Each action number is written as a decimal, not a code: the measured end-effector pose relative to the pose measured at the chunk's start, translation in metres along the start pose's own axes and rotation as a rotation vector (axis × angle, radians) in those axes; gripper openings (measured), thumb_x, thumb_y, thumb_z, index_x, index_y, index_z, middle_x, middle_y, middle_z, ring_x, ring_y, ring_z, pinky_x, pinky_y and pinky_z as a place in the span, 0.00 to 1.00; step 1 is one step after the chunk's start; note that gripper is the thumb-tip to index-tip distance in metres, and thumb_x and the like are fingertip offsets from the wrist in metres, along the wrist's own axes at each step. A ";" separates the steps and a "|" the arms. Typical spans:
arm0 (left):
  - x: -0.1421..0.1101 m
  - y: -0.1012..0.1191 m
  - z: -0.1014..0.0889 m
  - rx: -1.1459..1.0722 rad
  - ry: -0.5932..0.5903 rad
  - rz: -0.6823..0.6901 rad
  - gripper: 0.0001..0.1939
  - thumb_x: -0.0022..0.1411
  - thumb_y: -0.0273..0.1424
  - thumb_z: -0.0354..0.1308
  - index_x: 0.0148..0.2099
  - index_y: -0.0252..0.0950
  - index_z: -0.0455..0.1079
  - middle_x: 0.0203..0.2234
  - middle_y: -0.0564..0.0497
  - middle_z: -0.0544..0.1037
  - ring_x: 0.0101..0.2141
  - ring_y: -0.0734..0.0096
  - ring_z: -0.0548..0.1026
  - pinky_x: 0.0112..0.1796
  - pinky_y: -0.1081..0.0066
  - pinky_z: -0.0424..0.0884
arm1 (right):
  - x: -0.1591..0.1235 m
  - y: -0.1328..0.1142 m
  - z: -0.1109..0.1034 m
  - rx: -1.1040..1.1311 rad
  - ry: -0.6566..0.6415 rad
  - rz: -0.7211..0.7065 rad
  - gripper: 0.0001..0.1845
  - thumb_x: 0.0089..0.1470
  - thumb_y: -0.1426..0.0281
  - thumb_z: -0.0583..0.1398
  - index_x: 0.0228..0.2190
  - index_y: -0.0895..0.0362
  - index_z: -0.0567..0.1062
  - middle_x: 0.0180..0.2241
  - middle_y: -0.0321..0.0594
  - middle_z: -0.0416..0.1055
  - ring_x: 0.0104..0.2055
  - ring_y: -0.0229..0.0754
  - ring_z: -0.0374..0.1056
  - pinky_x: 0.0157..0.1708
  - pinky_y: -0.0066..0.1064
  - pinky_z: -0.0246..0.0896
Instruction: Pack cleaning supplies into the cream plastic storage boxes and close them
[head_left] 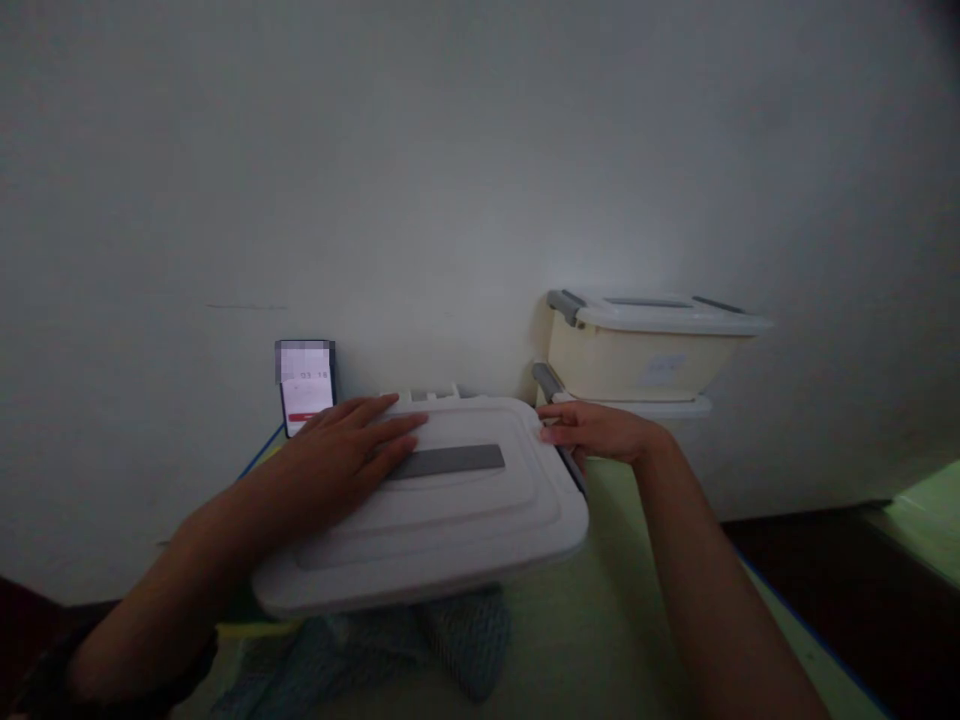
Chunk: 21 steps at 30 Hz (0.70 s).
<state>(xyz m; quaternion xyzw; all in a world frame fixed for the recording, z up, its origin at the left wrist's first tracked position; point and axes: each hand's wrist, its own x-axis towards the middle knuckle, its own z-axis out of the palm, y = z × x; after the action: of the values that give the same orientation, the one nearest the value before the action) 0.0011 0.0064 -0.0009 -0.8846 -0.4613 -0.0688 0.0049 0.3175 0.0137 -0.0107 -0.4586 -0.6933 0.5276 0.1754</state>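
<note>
White lid [457,505] beneath the left fingers [394,428], spread flat — steady pressure there should help the right fingers [566,435], curled at its latch [575,478], grip unclear.

Just past the left hand [358,448], a lit phone [307,388] upright by the wall [450,200]; beyond the right hand [604,430], stacked lidded boxes [637,362].

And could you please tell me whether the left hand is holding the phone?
No, the left hand rests spread on top of the white lid, while the phone stands behind it.
</note>
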 end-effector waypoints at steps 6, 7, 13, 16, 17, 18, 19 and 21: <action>-0.001 -0.002 0.002 0.001 0.031 0.016 0.26 0.66 0.43 0.34 0.61 0.46 0.60 0.59 0.48 0.63 0.59 0.54 0.58 0.55 0.52 0.55 | 0.002 -0.009 0.006 -0.083 0.052 0.059 0.22 0.50 0.55 0.59 0.40 0.59 0.70 0.24 0.31 0.60 0.20 0.29 0.57 0.17 0.22 0.55; -0.001 -0.002 0.002 -0.001 0.035 0.018 0.26 0.65 0.44 0.34 0.61 0.46 0.60 0.59 0.47 0.63 0.59 0.55 0.58 0.55 0.52 0.55 | 0.002 -0.011 0.008 -0.089 0.054 0.063 0.23 0.50 0.54 0.59 0.40 0.59 0.70 0.24 0.31 0.60 0.20 0.29 0.56 0.17 0.22 0.54; 0.000 -0.001 0.002 0.009 0.030 -0.004 0.27 0.65 0.44 0.35 0.59 0.44 0.62 0.60 0.46 0.62 0.59 0.55 0.58 0.56 0.53 0.55 | 0.003 -0.018 0.012 -0.170 0.057 0.077 0.24 0.51 0.53 0.58 0.43 0.57 0.69 0.27 0.33 0.61 0.23 0.31 0.57 0.17 0.22 0.53; 0.000 0.000 0.001 0.003 0.024 0.004 0.26 0.65 0.43 0.34 0.59 0.45 0.62 0.59 0.46 0.64 0.59 0.54 0.58 0.56 0.51 0.55 | 0.003 -0.019 0.012 -0.223 0.053 0.073 0.25 0.51 0.51 0.56 0.43 0.57 0.69 0.28 0.34 0.62 0.23 0.31 0.57 0.17 0.22 0.54; 0.000 0.000 0.001 0.003 0.027 0.006 0.26 0.65 0.43 0.35 0.59 0.45 0.62 0.59 0.46 0.64 0.59 0.54 0.58 0.55 0.51 0.55 | 0.003 -0.019 0.012 -0.236 0.053 0.076 0.25 0.51 0.51 0.56 0.43 0.57 0.69 0.28 0.34 0.62 0.23 0.31 0.57 0.18 0.23 0.54; 0.000 0.000 0.001 0.004 0.028 0.008 0.26 0.65 0.43 0.35 0.59 0.45 0.62 0.59 0.46 0.64 0.59 0.53 0.58 0.55 0.51 0.55 | 0.002 -0.020 0.011 -0.249 0.054 0.083 0.26 0.51 0.50 0.56 0.43 0.57 0.69 0.27 0.34 0.62 0.23 0.32 0.57 0.18 0.23 0.55; 0.000 0.000 0.001 0.007 0.030 0.010 0.26 0.65 0.43 0.35 0.59 0.45 0.62 0.59 0.46 0.64 0.58 0.53 0.59 0.55 0.51 0.56 | 0.002 -0.021 0.011 -0.263 0.057 0.092 0.26 0.51 0.50 0.56 0.42 0.57 0.69 0.27 0.34 0.62 0.22 0.32 0.57 0.18 0.24 0.55; 0.000 0.000 0.001 0.013 0.031 0.013 0.26 0.65 0.43 0.35 0.59 0.45 0.62 0.59 0.45 0.63 0.58 0.54 0.59 0.55 0.52 0.56 | 0.001 -0.023 0.012 -0.299 0.069 0.112 0.26 0.51 0.49 0.55 0.41 0.57 0.69 0.26 0.33 0.62 0.21 0.31 0.56 0.18 0.24 0.55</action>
<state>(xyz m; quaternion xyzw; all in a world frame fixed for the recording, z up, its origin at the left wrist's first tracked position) 0.0011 0.0068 -0.0018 -0.8863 -0.4559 -0.0794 0.0181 0.2980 0.0074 0.0052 -0.5352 -0.7310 0.4115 0.0994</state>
